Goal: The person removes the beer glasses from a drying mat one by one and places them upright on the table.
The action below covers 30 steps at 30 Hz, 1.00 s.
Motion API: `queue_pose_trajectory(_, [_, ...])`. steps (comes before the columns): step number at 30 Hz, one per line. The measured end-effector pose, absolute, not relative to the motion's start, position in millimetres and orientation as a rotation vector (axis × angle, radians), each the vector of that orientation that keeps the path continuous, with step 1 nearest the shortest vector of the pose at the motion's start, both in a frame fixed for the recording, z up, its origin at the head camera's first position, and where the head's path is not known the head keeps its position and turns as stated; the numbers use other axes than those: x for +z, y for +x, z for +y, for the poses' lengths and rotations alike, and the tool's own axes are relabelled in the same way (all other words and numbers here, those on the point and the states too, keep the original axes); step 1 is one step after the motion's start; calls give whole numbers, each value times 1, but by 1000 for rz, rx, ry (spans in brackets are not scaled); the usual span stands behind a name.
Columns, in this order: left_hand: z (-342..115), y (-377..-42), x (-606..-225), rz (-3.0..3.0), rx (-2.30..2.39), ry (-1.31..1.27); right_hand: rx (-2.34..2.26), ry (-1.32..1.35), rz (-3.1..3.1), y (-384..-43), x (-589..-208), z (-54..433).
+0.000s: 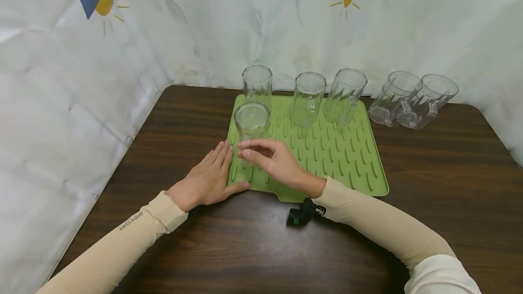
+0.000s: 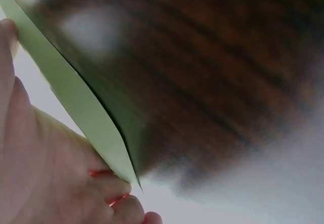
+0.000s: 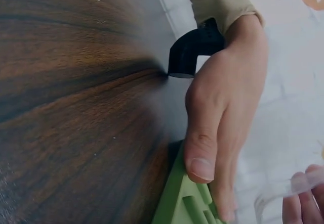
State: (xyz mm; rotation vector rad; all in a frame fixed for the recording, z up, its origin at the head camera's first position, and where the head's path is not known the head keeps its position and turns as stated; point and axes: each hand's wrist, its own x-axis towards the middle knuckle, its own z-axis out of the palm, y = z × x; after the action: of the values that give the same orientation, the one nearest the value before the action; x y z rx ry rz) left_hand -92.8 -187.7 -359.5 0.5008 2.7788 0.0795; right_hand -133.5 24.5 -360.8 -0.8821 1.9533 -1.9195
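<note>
My right hand [image 1: 282,162] pinches the handle of a clear glass mug [image 1: 252,124] at the left front of a green ridged mat [image 1: 343,162]. The mug's top face looks closed, as if it stands bottom up. In the right wrist view, fingers of the right hand [image 3: 306,196] curl at a clear piece of it. My left hand [image 1: 208,176] lies flat with straight fingers across the mat's left front corner and the table beside it. Its palm side and the mat's edge [image 2: 76,92] show in the left wrist view.
Behind the held mug stands another glass mug [image 1: 257,85], with two more mugs, one [image 1: 308,99] and another [image 1: 345,96], along the mat's back. Right of the mat, two mugs [image 1: 394,96] stand close together on the dark wood table [image 1: 229,244]. A white patterned sheet [image 1: 229,26] hangs behind.
</note>
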Motion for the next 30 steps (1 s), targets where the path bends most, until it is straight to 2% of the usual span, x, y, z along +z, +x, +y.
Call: queue_pose_trajectory(30, [-188, -91, -364, 2826, 77, 523, -1976, -714, 2051, -126, -352, 56])
